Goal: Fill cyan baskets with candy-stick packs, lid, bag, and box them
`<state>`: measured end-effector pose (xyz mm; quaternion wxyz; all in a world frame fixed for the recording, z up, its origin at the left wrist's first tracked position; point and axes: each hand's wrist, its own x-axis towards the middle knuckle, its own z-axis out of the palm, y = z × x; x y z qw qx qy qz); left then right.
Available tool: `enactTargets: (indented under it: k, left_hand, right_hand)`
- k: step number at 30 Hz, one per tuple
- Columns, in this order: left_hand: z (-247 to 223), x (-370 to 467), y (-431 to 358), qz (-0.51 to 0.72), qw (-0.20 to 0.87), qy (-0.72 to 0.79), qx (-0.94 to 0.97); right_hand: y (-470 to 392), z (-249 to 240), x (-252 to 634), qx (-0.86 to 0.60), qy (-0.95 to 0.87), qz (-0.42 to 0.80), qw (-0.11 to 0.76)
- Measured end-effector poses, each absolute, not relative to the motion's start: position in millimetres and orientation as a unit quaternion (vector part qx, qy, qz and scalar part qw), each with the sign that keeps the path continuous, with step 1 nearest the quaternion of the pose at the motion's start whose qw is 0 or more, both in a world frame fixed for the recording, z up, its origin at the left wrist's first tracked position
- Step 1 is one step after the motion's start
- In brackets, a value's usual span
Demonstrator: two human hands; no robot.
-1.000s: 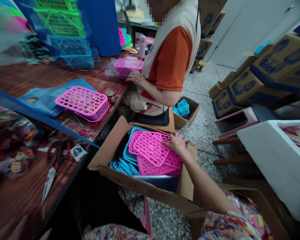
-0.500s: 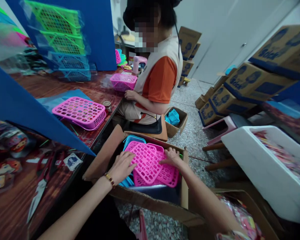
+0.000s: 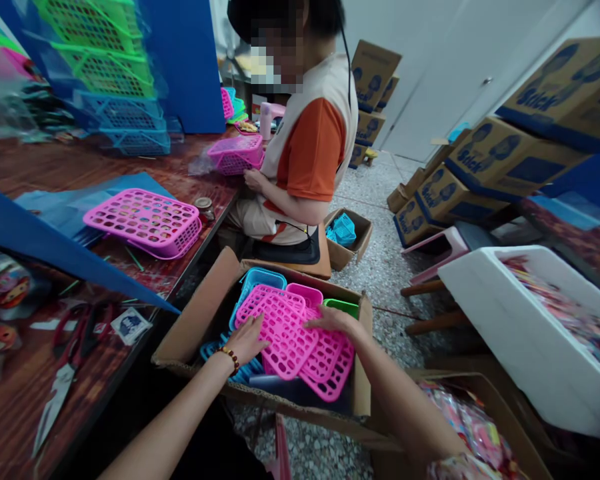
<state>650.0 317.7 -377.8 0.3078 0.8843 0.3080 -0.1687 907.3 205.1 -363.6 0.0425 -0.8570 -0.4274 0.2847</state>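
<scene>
Several pink lattice lids lie overlapped in an open cardboard box in front of me. My left hand rests at the left edge of the top lid, fingers stretched over it. On the right, my right hand lies across the lids with its fingers extended, touching the top lid's right edge. Around the lids sit a blue basket, a pink basket and a green one, partly covered. Blue plastic pieces show under my left wrist.
A lidded pink basket, scissors and a small jar are on the table at left. A person sits ahead beside another pink basket. A white foam box stands right, cartons behind it.
A lower pink lid has shifted toward me, sticking out further at the front right. More of the green basket shows. Both hands have moved slightly left in the view, which itself has shifted.
</scene>
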Motion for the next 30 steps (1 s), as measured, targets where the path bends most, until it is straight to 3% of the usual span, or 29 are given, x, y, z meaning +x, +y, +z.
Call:
enactTargets:
  k: [4, 10, 13, 23, 30]
  left_hand:
    - [-379.1, 651.3, 313.1, -0.167, 0.287, 0.300, 0.894]
    - [-360.0, 655.9, 306.1, -0.084, 0.204, 0.274, 0.936]
    - [-346.9, 662.2, 307.4, -0.038, 0.173, 0.231, 0.957]
    - [-279.1, 672.6, 337.5, 0.153, -0.003, 0.143, 0.978]
    - [-218.9, 681.5, 338.3, 0.140, -0.062, 0.138, 0.979]
  right_hand:
    - [187.7, -352.2, 892.6, -0.854, -0.394, 0.341, -0.012]
    - [179.1, -332.0, 887.9, -0.799, -0.349, 0.451, 0.190]
    - [178.8, -316.3, 880.9, -0.768, -0.402, 0.441, 0.233]
    - [194.6, -244.6, 861.3, -0.719, -0.599, 0.295, 0.191]
    - [198.8, -219.9, 859.9, -0.717, -0.635, 0.251, 0.142]
